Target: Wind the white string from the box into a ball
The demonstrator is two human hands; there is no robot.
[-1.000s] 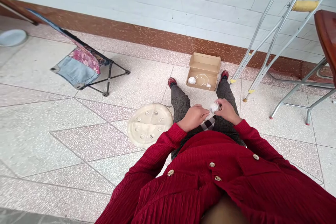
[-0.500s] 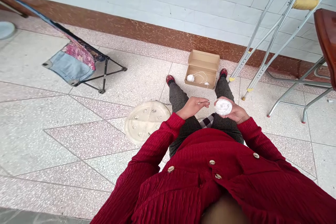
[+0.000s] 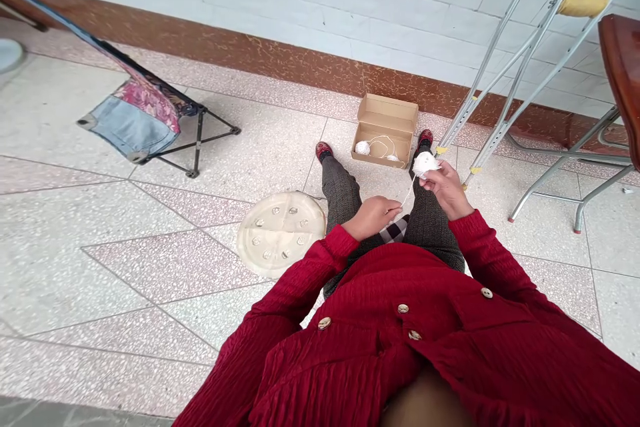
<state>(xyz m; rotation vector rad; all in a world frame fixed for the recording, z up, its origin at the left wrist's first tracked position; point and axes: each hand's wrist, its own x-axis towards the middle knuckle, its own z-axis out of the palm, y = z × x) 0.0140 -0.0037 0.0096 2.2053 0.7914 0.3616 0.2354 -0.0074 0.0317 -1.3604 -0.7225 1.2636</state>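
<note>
My right hand [image 3: 446, 188] grips a white ball of yarn [image 3: 425, 165] by its near side, above my right knee. From the ball a strand of yarn [image 3: 410, 190] slants down to my left hand [image 3: 376, 216], whose fingers are pinched around it over my lap. Beyond my hands, between my feet, an open cardboard box [image 3: 385, 128] stands on the floor. Inside it lie another white yarn ball [image 3: 363, 147], a loose loop of yarn and a smaller white bit at the right.
A round cream disc with holes [image 3: 281, 233] lies beside my left leg. Farther left stands a folding chair [image 3: 135, 120]. Metal crutches [image 3: 520, 60] lean on the wall at right, next to a brown chair [image 3: 620, 73]. The tiled wall [image 3: 300, 0] runs along the back.
My right hand has moved forward and up with the yarn ball, turning it. My left hand has shifted slightly toward my body, and the strand between them now slants more steeply.
</note>
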